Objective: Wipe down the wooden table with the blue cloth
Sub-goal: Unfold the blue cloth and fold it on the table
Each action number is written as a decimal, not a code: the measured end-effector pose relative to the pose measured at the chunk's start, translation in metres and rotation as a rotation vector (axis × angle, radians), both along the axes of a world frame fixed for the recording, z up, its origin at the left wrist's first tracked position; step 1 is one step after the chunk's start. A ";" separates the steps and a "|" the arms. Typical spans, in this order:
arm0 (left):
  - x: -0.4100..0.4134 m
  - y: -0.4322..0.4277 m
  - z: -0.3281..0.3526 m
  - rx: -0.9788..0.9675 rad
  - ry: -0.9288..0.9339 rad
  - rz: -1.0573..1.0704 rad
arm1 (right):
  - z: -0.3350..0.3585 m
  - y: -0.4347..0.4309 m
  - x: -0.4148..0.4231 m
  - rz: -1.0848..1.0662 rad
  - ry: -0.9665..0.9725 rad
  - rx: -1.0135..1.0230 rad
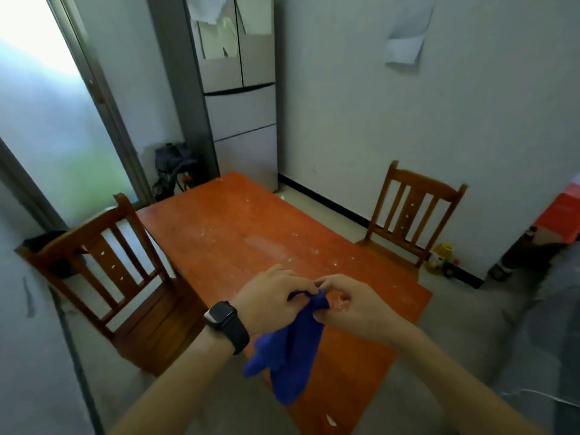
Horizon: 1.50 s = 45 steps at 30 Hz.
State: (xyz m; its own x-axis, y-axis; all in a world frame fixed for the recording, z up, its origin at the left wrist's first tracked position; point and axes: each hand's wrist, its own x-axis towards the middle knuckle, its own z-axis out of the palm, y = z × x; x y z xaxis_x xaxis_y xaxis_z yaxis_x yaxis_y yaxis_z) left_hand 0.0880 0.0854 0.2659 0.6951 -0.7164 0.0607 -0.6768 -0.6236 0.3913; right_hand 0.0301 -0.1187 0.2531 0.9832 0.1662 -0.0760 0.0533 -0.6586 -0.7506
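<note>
A blue cloth (288, 350) hangs in the air above the near part of the wooden table (226, 233). My left hand (270, 299), with a black watch on its wrist, pinches the cloth's top edge. My right hand (348, 304) pinches the same top edge right beside it, fingertips almost touching the left hand's. The cloth droops down below both hands, off the tabletop. White crumbs and a pale smear are scattered over the orange-brown tabletop.
A wooden chair (119, 274) stands at the table's left side and another wooden chair (411, 215) at its right. A fridge (241, 98) is behind the far end. A yellow bottle (439, 255) sits on the floor by the right wall.
</note>
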 end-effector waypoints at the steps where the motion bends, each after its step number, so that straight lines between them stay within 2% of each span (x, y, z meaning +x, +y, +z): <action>1: 0.000 -0.001 0.007 -0.002 0.003 0.004 | 0.007 -0.002 -0.001 0.006 -0.006 0.042; 3: 0.002 -0.006 0.019 -0.011 0.011 -0.003 | 0.019 -0.006 -0.004 0.038 -0.001 0.076; 6: 0.004 -0.018 0.036 -0.015 0.044 -0.036 | 0.032 -0.017 -0.003 0.073 -0.033 -0.050; 8: 0.004 -0.028 0.044 -0.025 0.098 -0.048 | 0.037 -0.028 -0.003 0.047 -0.075 -0.065; 11: 0.005 -0.039 0.044 -0.063 0.142 0.028 | 0.045 -0.050 -0.004 0.008 -0.176 -0.090; 15: -0.005 -0.047 0.022 0.069 0.127 0.050 | 0.054 -0.083 -0.008 -0.035 -0.236 -0.055; 17: -0.012 -0.049 0.009 0.019 0.152 0.121 | 0.052 -0.098 -0.008 -0.043 -0.219 -0.058; 22: -0.017 -0.055 -0.015 -0.174 0.175 0.413 | 0.034 -0.130 -0.011 -0.061 -0.196 -0.213; 24: -0.019 -0.060 -0.021 -0.177 0.185 0.461 | 0.027 -0.138 -0.013 -0.061 -0.166 -0.206; 26: -0.023 -0.066 -0.025 -0.096 0.144 0.428 | 0.019 -0.141 -0.014 -0.053 -0.159 -0.208; 30: -0.033 -0.073 -0.027 0.134 -0.126 0.292 | 0.008 -0.145 -0.014 -0.053 -0.170 -0.189; 35: -0.034 -0.056 -0.034 0.256 -0.203 0.364 | -0.011 -0.162 -0.020 -0.051 -0.169 -0.184; 40: -0.037 -0.038 -0.040 0.331 -0.065 0.494 | -0.021 -0.173 -0.022 -0.101 -0.220 -0.173; 45: -0.041 -0.029 -0.059 0.426 -0.016 0.498 | -0.035 -0.179 -0.024 -0.140 -0.225 -0.199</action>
